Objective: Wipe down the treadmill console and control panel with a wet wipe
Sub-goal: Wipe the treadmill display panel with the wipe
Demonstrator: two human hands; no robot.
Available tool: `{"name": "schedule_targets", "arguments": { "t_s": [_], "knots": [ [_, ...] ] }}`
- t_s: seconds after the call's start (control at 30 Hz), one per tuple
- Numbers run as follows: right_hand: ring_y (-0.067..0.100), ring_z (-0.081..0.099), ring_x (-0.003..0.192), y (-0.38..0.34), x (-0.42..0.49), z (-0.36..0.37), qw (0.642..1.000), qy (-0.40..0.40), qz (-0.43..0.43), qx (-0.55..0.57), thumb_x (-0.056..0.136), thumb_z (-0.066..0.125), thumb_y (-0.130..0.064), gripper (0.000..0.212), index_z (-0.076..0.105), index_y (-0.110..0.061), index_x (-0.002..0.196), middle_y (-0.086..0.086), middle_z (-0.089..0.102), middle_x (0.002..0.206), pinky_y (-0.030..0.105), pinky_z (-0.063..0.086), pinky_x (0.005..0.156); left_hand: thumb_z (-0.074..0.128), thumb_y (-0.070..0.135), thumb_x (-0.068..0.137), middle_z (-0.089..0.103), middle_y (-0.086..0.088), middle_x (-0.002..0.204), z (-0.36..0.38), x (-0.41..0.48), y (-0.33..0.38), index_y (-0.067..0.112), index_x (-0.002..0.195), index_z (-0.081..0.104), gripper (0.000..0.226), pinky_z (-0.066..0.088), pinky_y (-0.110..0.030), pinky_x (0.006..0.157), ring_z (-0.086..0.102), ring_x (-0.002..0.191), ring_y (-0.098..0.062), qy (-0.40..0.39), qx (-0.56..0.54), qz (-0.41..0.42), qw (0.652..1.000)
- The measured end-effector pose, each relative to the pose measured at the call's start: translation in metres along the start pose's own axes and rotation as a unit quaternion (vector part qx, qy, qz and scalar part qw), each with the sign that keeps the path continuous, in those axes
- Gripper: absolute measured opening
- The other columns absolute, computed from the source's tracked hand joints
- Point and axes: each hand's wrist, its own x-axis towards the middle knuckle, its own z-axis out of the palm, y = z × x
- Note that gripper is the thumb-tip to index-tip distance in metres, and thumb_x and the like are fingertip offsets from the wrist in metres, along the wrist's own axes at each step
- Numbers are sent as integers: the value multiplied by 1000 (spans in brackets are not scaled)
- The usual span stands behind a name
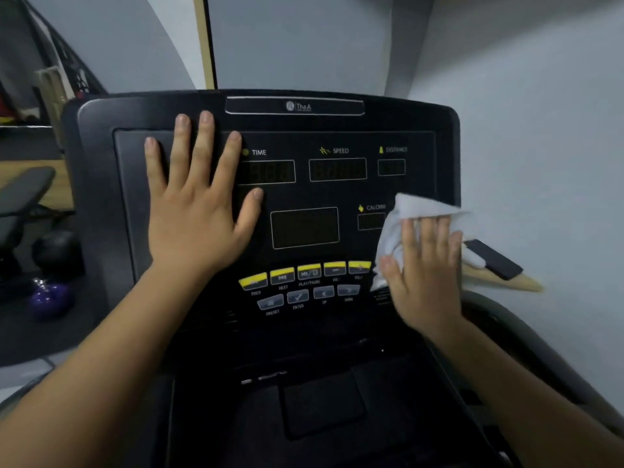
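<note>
In the head view, my left hand (pixel 199 211) lay flat on the upper left part of the control panel (pixel 304 197), fingers straight and spread, holding nothing. I judge it was there to steady the console (pixel 98 130) and brace me while the other hand worked.

My right hand (pixel 425 275) was at the panel's right edge. Its fingers were straight and laid over the wet wipe (pixel 415 211), pressing it to the surface rather than clenching it. The wipe was bunched, with white folds showing above my fingertips and beside my thumb; whether the thumb pinched a fold I could not tell. A flat hand spreads the cloth over more of the panel, which I take as the reason for that hold.

The wipe sat just right of the calorie window and above the right end of the yellow buttons (pixel 309 273), so I judge the right side was the part being cleaned. The patch under my left hand would need that hand lifted.

As for writing, the logo plate (pixel 295 106) at the console's top edge read "The A", with a smaller line beneath it too blurred to read. Over three dark windows stood TIME, SPEED and DISTANCE, and lower right CALORI, its end covered by the wipe. Under the yellow buttons I read PREV, NEXT, PLAY/PAUSE and two VOL labels. Under the grey buttons (pixel 297 297) were PRESET, ENTER and UP, and a fourth label that was too soft to be sure of.
</note>
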Motion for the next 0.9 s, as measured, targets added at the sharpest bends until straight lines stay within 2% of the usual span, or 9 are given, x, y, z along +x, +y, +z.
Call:
{"name": "schedule_targets", "arguments": {
  "t_s": [0.07,0.13,0.23,0.3,0.47,0.57,0.63,0.77,0.9],
  "knots": [
    [46,22,142,18,-21,5,998,-33,-50,-8,100,23,-52,65,29,-7,146,25,31,151,66,16,114,32,54,98,12,-14,165,0,-1,0,16,155,25,69,0,-58,121,3,153,-33,-3,-7,-3,1000],
    [50,20,142,46,-7,7,998,-27,-53,34,101,24,-53,64,18,-11,149,24,23,154,68,20,111,32,54,98,11,-14,166,-1,0,1,16,155,24,69,-1,-57,121,3,153,-33,-4,-10,-6,1000],
    [44,5,147,59,30,-2,988,-5,91,124,98,11,-62,78,1,-10,155,22,5,161,63,18,115,33,54,98,12,-14,165,-2,0,3,16,154,26,69,0,-58,121,3,153,-34,1,-20,-1,1000],
    [48,5,146,36,28,-2,987,-4,122,105,98,7,-61,78,4,-7,155,31,6,157,64,19,114,34,53,98,12,-14,165,-2,-1,3,16,154,27,68,0,-57,121,4,153,-34,2,-25,-4,1000],
    [42,-22,145,-56,-50,-3,992,-89,-71,49,100,20,-57,62,22,-24,152,29,0,159,60,-7,117,44,45,97,28,-15,160,-2,-4,2,13,146,41,58,3,-55,121,16,150,-35,23,-53,6,998],
    [40,4,149,-35,-64,-8,983,-125,-128,38,101,19,-53,53,38,-24,142,22,16,160,55,3,120,53,31,91,47,-18,146,-8,-21,5,8,129,58,45,18,-58,118,34,142,-40,25,-127,47,990],
    [38,12,147,4,-54,-9,991,-111,-67,24,100,14,-50,59,39,-19,143,24,25,156,55,13,119,54,27,88,57,-17,133,-17,-47,21,5,119,64,39,33,-55,109,49,128,-40,-4,-189,91,978],
    [41,-6,148,17,-57,-8,990,-98,61,78,97,12,-58,68,20,-19,153,27,16,157,63,13,117,54,25,89,64,-11,122,-28,-102,82,6,114,68,34,47,-41,95,58,111,-30,-108,-282,161,940],
    [39,-27,145,-72,-80,-7,982,-136,-122,50,87,18,-44,72,8,-23,155,24,0,162,60,-6,118,57,19,88,65,-8,116,-25,-127,104,8,108,69,26,49,-41,87,60,102,-30,-150,-295,189,925]
  ]
}}
